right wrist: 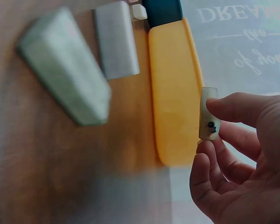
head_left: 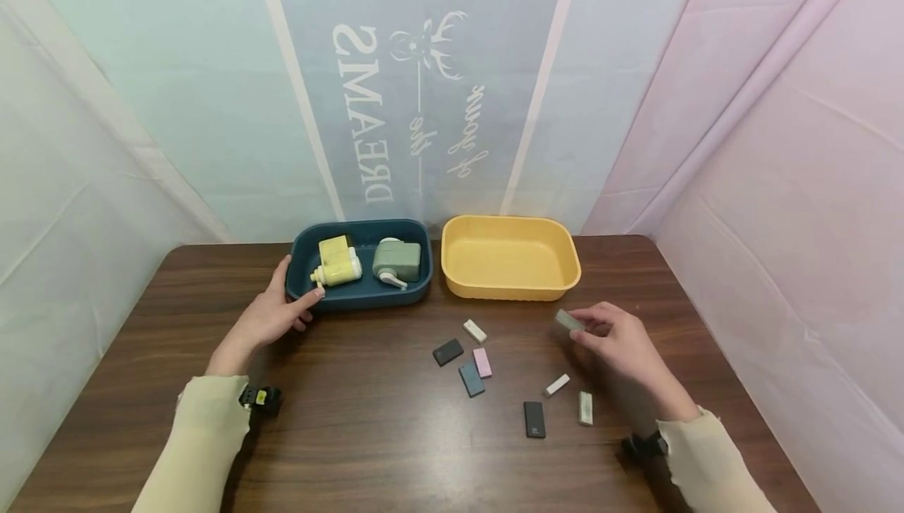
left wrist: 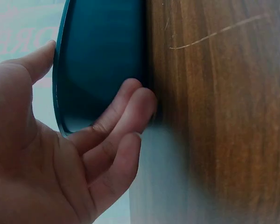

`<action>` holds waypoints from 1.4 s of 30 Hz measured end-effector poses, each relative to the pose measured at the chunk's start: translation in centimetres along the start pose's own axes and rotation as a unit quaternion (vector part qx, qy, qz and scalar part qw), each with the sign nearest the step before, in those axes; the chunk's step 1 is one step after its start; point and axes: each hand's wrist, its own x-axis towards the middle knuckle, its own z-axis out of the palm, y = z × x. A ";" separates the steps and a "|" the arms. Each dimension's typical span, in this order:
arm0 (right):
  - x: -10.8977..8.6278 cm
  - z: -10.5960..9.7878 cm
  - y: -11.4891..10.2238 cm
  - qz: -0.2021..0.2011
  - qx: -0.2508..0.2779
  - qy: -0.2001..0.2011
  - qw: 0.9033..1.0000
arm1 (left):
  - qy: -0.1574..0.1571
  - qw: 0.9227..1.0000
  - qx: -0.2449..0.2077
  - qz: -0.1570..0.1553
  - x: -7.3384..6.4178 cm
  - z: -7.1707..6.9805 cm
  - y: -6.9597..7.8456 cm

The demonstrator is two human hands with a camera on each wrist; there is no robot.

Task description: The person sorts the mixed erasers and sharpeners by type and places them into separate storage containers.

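Observation:
My left hand [head_left: 271,313] grips the left end of a dark blue bin [head_left: 377,300], with its fingers against the wall and rim. Inside lie a yellow-and-white item with a nozzle [head_left: 337,263] and a green item with a white spout [head_left: 398,260]. Between thumb and fingers, my right hand [head_left: 621,340] pinches a small grey-green block [head_left: 569,321] above the table, just in front of the yellow bin [head_left: 515,292]. In the right wrist view, this block [right wrist: 208,109] shows dark marks. A pale green block [head_left: 585,409] and a white bar [head_left: 556,385] lie nearest that hand.
More small blocks lie mid-table: a black one [head_left: 448,352], a pink one [head_left: 482,362], a blue one [head_left: 471,380], a white one [head_left: 475,331] and a larger black one [head_left: 534,420]. A printed cloth [head_left: 424,105] hangs behind the bins.

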 end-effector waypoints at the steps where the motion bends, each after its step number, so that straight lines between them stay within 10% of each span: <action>1: 0.2 0.0 -0.2 -0.002 0.000 0.000 1.000 | 0.003 1.000 0.014 -0.001 0.0 0.0 0.0; 9: 2.5 0.1 -1.4 -0.016 0.008 0.009 1.000 | 0.020 0.997 0.081 -0.006 0.1 0.2 0.2; 22: 7.1 -0.9 -2.6 -0.047 0.007 0.004 0.999 | -0.024 0.999 -0.027 -0.009 0.1 0.7 0.2; 42: 12.1 -1.2 -6.0 -0.054 0.003 -0.078 0.996 | -0.013 0.998 -0.055 -0.005 -0.9 2.1 -0.2</action>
